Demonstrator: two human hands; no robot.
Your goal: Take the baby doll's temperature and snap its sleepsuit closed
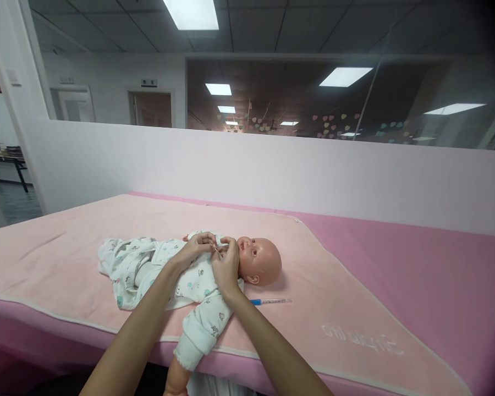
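A baby doll (pixel 264 261) lies on its back on the bed, its bald head to the right. It wears a white long-sleeved shirt (pixel 196 280) with small green and grey prints. My left hand (pixel 200 245) and my right hand (pixel 226 261) meet at the shirt's neckline, just below the doll's chin. The fingers of both are pinched around a thin pale strand, which looks like a tie of the shirt; my fingers partly hide it. White printed trousers (pixel 126 264) are bunched around the doll's legs. One sleeved arm (pixel 202 330) hangs over the near edge.
A thermometer with a blue end (pixel 256 302) lies beside the doll's head, near my right forearm. Under everything is a pink blanket (pixel 334 291) on a darker pink mattress (pixel 396 253). A white half wall (pixel 272 170) with glass above stands behind the bed.
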